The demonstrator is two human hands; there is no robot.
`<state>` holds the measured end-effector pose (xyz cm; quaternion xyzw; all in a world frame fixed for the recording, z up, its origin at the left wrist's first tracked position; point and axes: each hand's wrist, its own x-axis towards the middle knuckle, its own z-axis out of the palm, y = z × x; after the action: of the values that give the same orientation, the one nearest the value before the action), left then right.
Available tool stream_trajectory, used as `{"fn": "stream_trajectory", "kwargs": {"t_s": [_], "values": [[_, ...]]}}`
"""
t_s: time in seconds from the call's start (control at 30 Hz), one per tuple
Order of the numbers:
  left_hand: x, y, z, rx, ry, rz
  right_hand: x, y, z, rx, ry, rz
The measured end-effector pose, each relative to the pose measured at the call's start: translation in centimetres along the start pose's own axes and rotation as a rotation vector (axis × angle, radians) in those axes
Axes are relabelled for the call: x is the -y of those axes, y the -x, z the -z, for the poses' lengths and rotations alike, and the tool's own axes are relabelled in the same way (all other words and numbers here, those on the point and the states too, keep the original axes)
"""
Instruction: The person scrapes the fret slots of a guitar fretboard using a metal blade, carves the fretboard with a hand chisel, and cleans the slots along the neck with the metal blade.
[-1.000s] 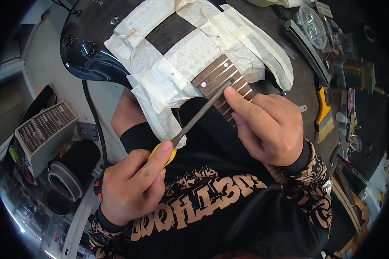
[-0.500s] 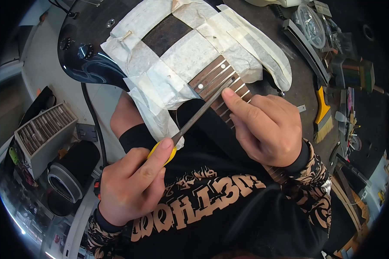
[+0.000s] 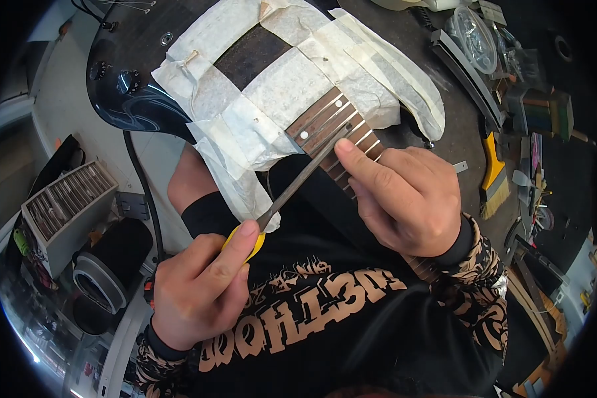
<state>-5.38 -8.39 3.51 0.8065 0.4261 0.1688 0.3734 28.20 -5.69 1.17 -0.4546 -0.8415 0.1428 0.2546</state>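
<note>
My left hand (image 3: 202, 285) is closed around the yellow handle (image 3: 251, 244) of a slim metal file (image 3: 305, 178). The file lies slantwise over the fretted fingerboard (image 3: 322, 113) of an electric guitar. Near its tip, my right hand (image 3: 411, 196) presses the file with an outstretched finger, its other fingers curled at the neck's edge. Pale masking tape (image 3: 288, 83) covers much of the dark guitar body (image 3: 129, 109) around the end of the fingerboard. The rest of the neck passes under my right hand and wrist, mostly hidden.
A box of slim upright pieces (image 3: 69, 205) stands at left beside a black cylinder (image 3: 116, 259). On the right lie a yellow-handled brush (image 3: 494, 176), a long dark metal bar (image 3: 467, 79) and a clear round container (image 3: 476, 40). A dark cable (image 3: 139, 179) hangs below the guitar body.
The file has slid slightly down and left across the frets, and both hands have moved with it. The guitar has shifted a little left in view.
</note>
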Motion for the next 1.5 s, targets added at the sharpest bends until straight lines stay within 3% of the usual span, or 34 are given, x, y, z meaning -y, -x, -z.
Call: {"fn": "stream_trajectory", "kwargs": {"t_s": [0.63, 0.83, 1.03, 1.1, 1.17, 1.27, 1.33, 1.4, 1.47, 1.5], "values": [[-0.6, -1.2, 0.5, 0.072, 0.005, 0.021, 0.2, -0.1, 0.1, -0.006, -0.003, -0.011], [1.5, -2.1, 0.6, -0.161, 0.121, -0.151, 0.4, -0.8, 1.3, 0.049, 0.024, -0.024], [0.0, -1.4, 1.5, -0.245, 0.479, 0.237, -0.6, -1.4, 3.4, -0.003, 0.269, -0.215], [-1.0, -3.3, -0.1, -0.248, 0.615, 0.155, 0.2, -1.5, 4.4, -0.047, 0.102, -0.357], [-2.1, -5.6, -2.9, -0.229, 0.755, -0.013, 1.0, -2.1, 6.4, 0.009, -0.198, -0.311], [-5.8, -9.0, -7.0, -0.219, 0.789, -0.288, 3.0, -2.0, 5.2, -0.234, -0.631, -0.412], [-8.8, -10.7, -10.1, -0.215, 0.750, -0.427, 2.8, -1.2, 8.0, -0.262, -0.695, -0.524], [-10.8, -10.4, -10.1, 0.008, 0.745, -0.416, 1.5, 0.7, 11.4, -0.262, -0.691, -0.592], [-10.9, -9.4, -12.3, -0.125, 0.595, -0.516, 0.5, 2.4, 13.5, -0.367, -0.639, -0.699], [-10.7, -8.8, -13.5, -0.188, 0.519, -0.563, -1.2, 4.2, 14.9, -0.281, -0.502, -0.774]]}}
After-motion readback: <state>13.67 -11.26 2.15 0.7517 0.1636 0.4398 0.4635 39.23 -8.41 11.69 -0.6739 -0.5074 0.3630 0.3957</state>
